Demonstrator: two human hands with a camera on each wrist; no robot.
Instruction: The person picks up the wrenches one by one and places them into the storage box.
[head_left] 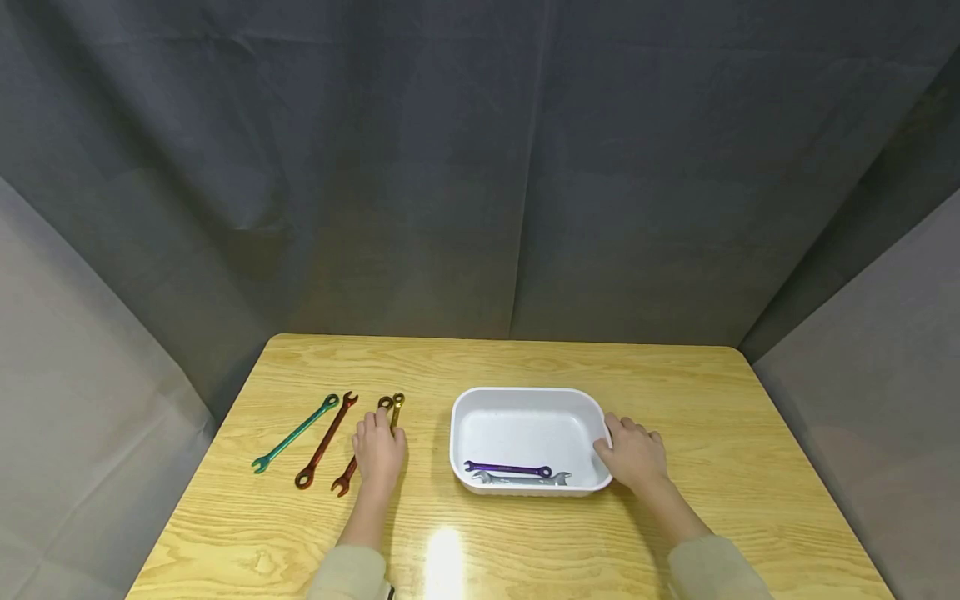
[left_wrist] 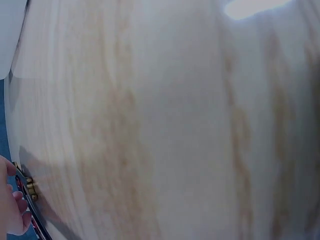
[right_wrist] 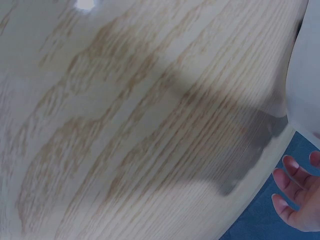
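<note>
My left hand [head_left: 378, 454] is over the left side of the table, pinching a yellow wrench [head_left: 397, 410] between thumb and fingers. Right beside it, partly hidden under that hand, lies a red-brown wrench [head_left: 344, 482]. My right hand [head_left: 633, 450] grips the right rim of a white plastic bin [head_left: 525, 408], thumb over the inner side; in the right wrist view its other fingers [right_wrist: 287, 182] hang loosely curled beside the bin. Inside the bin, along the near wall, lie a purple wrench [head_left: 506, 469] and a silver wrench [head_left: 525, 480].
Left of my left hand, a green wrench [head_left: 296, 434] and another red-brown wrench [head_left: 324, 446] lie slanted on the wooden table [head_left: 570, 550]. A dark grey curtain [head_left: 405, 183] hangs behind the table, with light panels on both sides.
</note>
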